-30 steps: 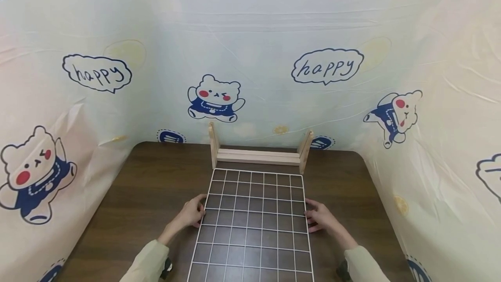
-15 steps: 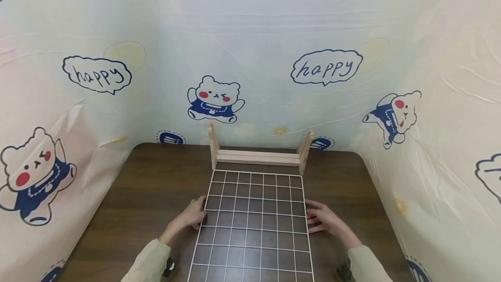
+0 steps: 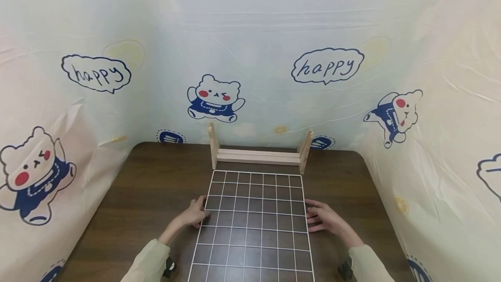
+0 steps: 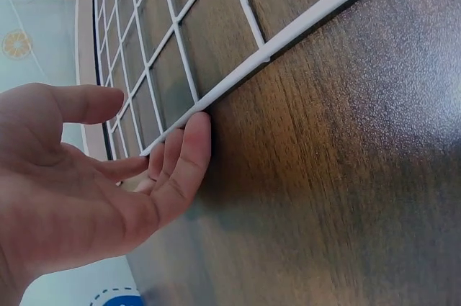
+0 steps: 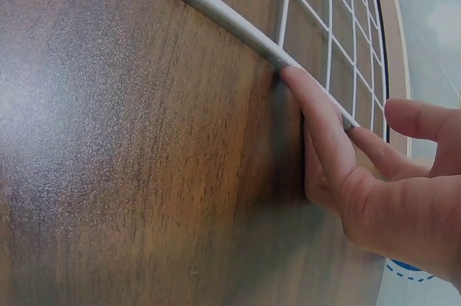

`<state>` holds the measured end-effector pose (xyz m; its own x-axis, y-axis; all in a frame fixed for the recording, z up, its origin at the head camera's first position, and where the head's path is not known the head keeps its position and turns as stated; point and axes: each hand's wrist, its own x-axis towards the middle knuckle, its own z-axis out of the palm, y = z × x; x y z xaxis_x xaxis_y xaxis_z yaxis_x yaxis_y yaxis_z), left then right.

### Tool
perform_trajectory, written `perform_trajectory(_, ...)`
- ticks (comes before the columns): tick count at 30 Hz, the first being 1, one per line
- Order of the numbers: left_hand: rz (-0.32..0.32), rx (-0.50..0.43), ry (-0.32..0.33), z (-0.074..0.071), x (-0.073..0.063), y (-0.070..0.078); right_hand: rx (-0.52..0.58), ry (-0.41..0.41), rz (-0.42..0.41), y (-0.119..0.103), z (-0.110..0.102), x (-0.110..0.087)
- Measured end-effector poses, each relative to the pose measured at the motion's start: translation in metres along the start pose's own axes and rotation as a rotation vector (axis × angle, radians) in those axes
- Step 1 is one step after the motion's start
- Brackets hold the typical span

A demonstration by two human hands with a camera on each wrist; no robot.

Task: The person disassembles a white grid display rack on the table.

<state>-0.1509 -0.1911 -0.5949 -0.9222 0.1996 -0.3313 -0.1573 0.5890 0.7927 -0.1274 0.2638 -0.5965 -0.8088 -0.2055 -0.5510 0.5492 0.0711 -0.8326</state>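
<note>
A white wire grid panel (image 3: 254, 221) lies over the dark wooden table, its near end cut off by the head view's bottom edge. My left hand (image 3: 193, 213) touches its left edge. In the left wrist view, the fingertips (image 4: 198, 129) meet the outer wire from the side, while the thumb (image 4: 94, 103) stays raised apart from it. On the opposite edge is my right hand (image 3: 322, 216). Its extended fingers (image 5: 320, 108) touch the wire in the right wrist view, and the thumb (image 5: 418, 117) is held off. Some fingertips are hidden by the wire or other fingers.
Just beyond the panel's far end stands a pale wooden rack (image 3: 258, 156) with two upright sides and a crossbar. The brown table (image 3: 156, 173) has rounded far corners. Patterned cloth (image 3: 250, 47) hangs behind it and along both sides.
The left fingers have shifted slightly inward at the panel's edge. The right hand's fingers have spread a little and its wrist has moved slightly outward. Panel and rack look unmoved.
</note>
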Motion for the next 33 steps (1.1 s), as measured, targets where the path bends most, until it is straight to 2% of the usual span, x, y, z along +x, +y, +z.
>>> perform_trajectory(8,0.0,-0.049,0.007,-0.001,0.001,0.0,0.001,0.012,0.006,-0.001,-0.002,-0.001)
perform_trajectory(17,0.036,-0.04,-0.01,0.0,0.004,-0.006,-0.003,0.013,0.004,-0.001,-0.002,-0.001)
perform_trajectory(22,0.063,-0.057,-0.009,-0.002,0.001,-0.006,-0.009,0.02,-0.003,0.002,-0.004,-0.001)
perform_trajectory(24,0.052,-0.078,-0.011,-0.002,0.0,-0.005,-0.01,0.019,0.0,0.004,-0.004,-0.001)
perform_trajectory(28,-0.01,-0.126,-0.014,-0.002,-0.001,-0.009,-0.006,-0.002,-0.002,0.007,-0.006,-0.002)
perform_trajectory(33,-0.041,-0.228,-0.057,-0.006,-0.001,-0.016,0.016,-0.037,-0.009,0.008,-0.009,-0.004)
